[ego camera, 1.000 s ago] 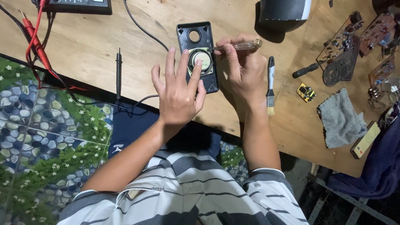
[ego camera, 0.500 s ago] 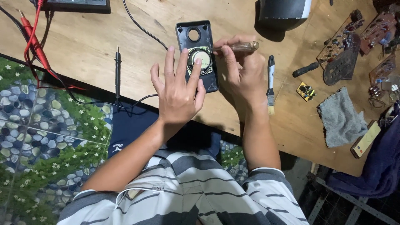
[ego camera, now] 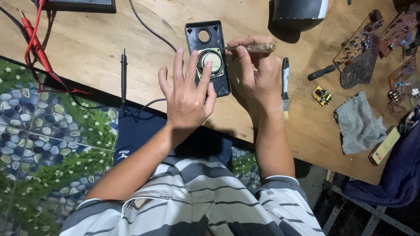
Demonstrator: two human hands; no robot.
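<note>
I see a big wooden table [ego camera: 109, 52] under both hands. Far to the right of my right hand lies a grey cloth [ego camera: 358, 122], and above it sit some circuit boards [ego camera: 363, 43]. A black speaker panel [ego camera: 208, 57] lies flat on the table, right between my two hands. My left hand [ego camera: 186, 94] is spread wide, and its fingertips [ego camera: 209, 64] press on the round speaker [ego camera: 212, 61] in the panel. My right hand [ego camera: 256, 74] is curled tight around a screwdriver with a clear handle [ego camera: 253, 47]. Its thin tip touches the panel near the top of the round speaker. Just beside my right hand lies a small brush [ego camera: 285, 85]. To the left of my left hand rests a black probe [ego camera: 124, 72] with its wire.
</note>
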